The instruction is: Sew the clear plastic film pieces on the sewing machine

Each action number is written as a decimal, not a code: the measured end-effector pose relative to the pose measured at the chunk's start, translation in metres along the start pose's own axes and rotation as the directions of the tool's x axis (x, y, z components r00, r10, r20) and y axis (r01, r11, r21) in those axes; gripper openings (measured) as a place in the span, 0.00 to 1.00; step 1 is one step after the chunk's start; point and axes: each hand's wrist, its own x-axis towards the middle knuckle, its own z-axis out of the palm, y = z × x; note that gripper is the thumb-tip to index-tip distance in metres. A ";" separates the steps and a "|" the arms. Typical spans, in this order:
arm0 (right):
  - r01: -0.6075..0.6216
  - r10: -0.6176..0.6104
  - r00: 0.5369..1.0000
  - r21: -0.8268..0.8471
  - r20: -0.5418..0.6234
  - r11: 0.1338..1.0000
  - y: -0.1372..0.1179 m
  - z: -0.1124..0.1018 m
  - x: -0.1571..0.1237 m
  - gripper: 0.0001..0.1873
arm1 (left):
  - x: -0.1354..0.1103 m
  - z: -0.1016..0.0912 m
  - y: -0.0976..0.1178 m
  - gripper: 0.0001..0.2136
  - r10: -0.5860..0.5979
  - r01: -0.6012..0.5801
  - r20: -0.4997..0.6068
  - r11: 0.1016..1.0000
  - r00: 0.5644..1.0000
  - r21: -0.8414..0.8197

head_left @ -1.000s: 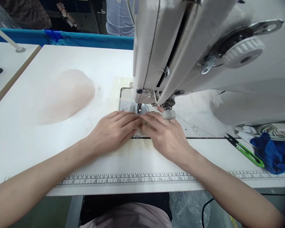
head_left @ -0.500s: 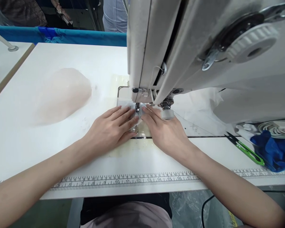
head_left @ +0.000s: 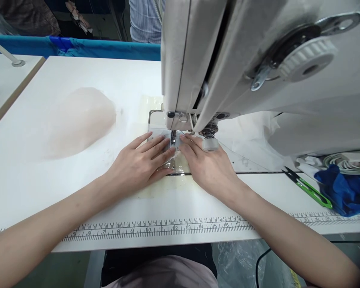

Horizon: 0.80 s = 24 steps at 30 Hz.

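My left hand (head_left: 141,162) lies flat on the white table (head_left: 33,188), fingers stretched toward the presser foot (head_left: 173,138) of a white sewing machine (head_left: 258,60). It presses down a small clear or white piece (head_left: 171,154) that I cannot make out well. My right hand (head_left: 205,162) lies flat on the other side of the foot, fingers extended and touching the same piece just under the needle. Both sets of fingertips sit close beside the foot.
A pale pink sheer fabric piece (head_left: 78,122) lies left of the machine. Green-handled thread snips (head_left: 307,187) and blue cloth (head_left: 345,192) lie at the right. A printed ruler (head_left: 156,228) runs along the table's front edge. A person in a striped shirt (head_left: 144,20) stands behind.
Both hands slid forward toward the presser foot during the first half second, pushing the small piece under it. Since then they have hardly moved.
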 end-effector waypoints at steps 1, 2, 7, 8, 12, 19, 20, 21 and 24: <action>0.004 -0.004 1.000 0.003 0.009 1.000 0.000 0.000 0.000 0.21 | 0.000 0.000 0.000 0.20 0.004 -0.004 -0.008 1.000 1.000 0.008; 0.008 -0.008 1.000 0.005 0.015 1.000 0.000 -0.001 0.000 0.20 | 0.000 0.001 0.000 0.20 0.007 -0.006 -0.016 1.000 1.000 0.014; 0.003 -0.003 1.000 -0.023 -0.003 1.000 0.000 -0.001 0.000 0.20 | 0.001 0.001 0.000 0.20 -0.008 0.008 -0.003 1.000 1.000 0.017; -0.002 0.001 1.000 -0.031 -0.013 1.000 0.000 0.000 0.000 0.19 | 0.001 0.001 0.000 0.20 -0.012 0.012 -0.001 1.000 1.000 0.012; -0.005 0.001 0.994 -0.034 -0.108 0.999 -0.002 0.000 0.001 0.14 | 0.000 0.001 0.000 0.19 -0.023 0.023 -0.006 1.000 1.000 -0.018; 0.086 -0.086 0.978 -0.007 -0.189 0.996 -0.004 -0.002 0.003 0.15 | 0.000 0.000 0.001 0.17 -0.007 0.007 -0.075 1.000 0.997 0.000; 0.095 -0.093 0.976 0.000 -0.198 0.996 -0.005 -0.002 0.003 0.15 | -0.001 0.000 0.002 0.17 0.002 -0.001 -0.082 1.000 0.997 0.009; 0.101 -0.096 0.972 0.012 -0.216 0.995 -0.006 -0.002 0.001 0.15 | -0.001 -0.001 0.003 0.16 0.014 -0.012 -0.082 1.000 0.996 0.018; 0.126 -0.107 0.961 0.058 -0.257 0.990 -0.009 -0.004 -0.003 0.12 | -0.004 -0.002 0.007 0.15 0.038 -0.036 -0.067 0.999 0.997 0.024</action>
